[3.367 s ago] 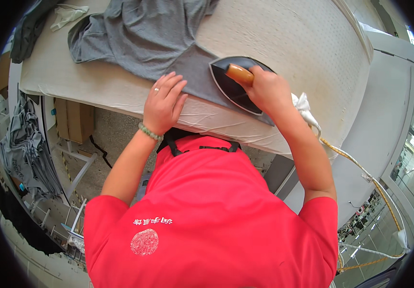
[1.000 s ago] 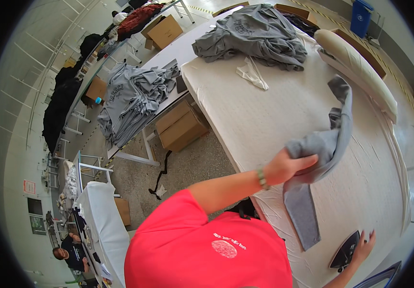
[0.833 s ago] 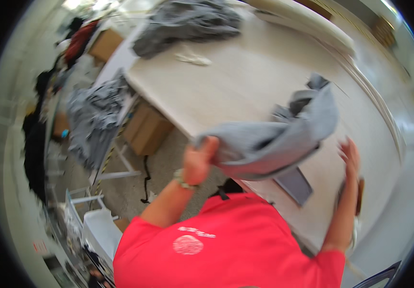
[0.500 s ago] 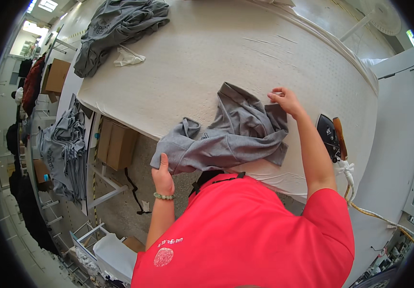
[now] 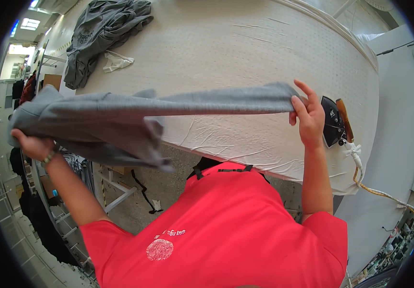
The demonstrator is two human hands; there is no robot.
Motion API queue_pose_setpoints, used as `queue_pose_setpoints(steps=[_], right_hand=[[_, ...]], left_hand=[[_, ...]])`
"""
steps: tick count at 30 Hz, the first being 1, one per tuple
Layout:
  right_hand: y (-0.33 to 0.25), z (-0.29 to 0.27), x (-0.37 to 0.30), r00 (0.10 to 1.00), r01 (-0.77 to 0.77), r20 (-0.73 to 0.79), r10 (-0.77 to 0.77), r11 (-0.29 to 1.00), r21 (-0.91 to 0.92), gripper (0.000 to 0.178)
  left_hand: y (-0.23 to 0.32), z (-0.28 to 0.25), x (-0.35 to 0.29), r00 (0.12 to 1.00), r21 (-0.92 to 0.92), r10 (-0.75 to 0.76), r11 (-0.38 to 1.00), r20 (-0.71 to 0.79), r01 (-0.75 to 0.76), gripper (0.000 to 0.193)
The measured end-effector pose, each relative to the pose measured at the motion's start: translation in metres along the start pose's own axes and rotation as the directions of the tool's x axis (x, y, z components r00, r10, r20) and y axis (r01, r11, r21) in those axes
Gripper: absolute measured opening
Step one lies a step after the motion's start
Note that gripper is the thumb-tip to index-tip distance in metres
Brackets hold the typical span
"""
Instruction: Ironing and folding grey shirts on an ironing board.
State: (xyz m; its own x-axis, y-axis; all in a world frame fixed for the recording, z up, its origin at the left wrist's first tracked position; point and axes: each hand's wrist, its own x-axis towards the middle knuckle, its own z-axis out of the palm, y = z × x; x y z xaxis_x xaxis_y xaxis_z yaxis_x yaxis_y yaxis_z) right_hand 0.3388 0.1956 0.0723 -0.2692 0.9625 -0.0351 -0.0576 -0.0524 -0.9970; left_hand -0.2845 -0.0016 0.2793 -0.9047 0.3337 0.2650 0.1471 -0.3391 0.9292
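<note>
A grey T-shirt [image 5: 106, 113] is stretched out sideways in the air between my two hands, its lower part blurred by motion. My left hand [image 5: 35, 145] grips the cloth at the far left, past the table's edge, with the thumb on top. At the other end, my right hand [image 5: 308, 113] pinches a corner of the shirt between thumb and fingers, with the index finger raised. Just right of that hand, a black iron [image 5: 332, 122] with a brown handle rests on the white-covered table [image 5: 216, 62].
A heap of grey garments [image 5: 106, 36] lies on the table's far left, with a small white cloth [image 5: 118, 61] beside it. More grey shirts [image 5: 78, 168] hang low at the left, partly hidden. A cord [image 5: 380, 193] runs from the iron off the right side.
The shirt has been lifted off the table and pulled out straight. My left hand has swung left and up with it; my right hand has taken hold of its right end.
</note>
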Motion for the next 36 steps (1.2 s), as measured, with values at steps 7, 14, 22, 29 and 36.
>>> queue_pose_setpoints(steps=[7,14,22,29,36], right_hand=[[-0.001,0.004,-0.106,0.911,-0.068,-0.372,0.177,0.955,0.289,0.031],[0.101,0.008,-0.111,0.553,-0.439,-0.72,0.418,0.881,0.175,0.037],[0.156,0.002,-0.104,0.68,-0.58,-0.702,0.211,0.74,-0.34,0.041],[0.139,-0.001,-0.073,0.754,-0.589,-0.62,0.216,0.639,-0.494,0.037],[0.112,0.007,-0.062,0.649,-0.706,-0.419,0.635,0.708,-0.022,0.028]], left_hand=[[-0.177,0.076,0.084,0.98,0.436,0.016,0.894,0.196,-0.102,0.082],[-0.394,0.127,-0.058,0.559,0.503,0.095,0.331,0.824,-0.798,0.054],[-0.357,0.233,-0.167,-0.226,0.201,-0.531,0.628,0.816,-0.752,0.038],[-0.356,0.243,-0.159,-0.397,0.222,-0.593,0.709,0.701,-0.669,0.034],[-0.336,0.228,-0.137,-0.364,0.38,-0.612,0.754,0.702,-0.535,0.027]])
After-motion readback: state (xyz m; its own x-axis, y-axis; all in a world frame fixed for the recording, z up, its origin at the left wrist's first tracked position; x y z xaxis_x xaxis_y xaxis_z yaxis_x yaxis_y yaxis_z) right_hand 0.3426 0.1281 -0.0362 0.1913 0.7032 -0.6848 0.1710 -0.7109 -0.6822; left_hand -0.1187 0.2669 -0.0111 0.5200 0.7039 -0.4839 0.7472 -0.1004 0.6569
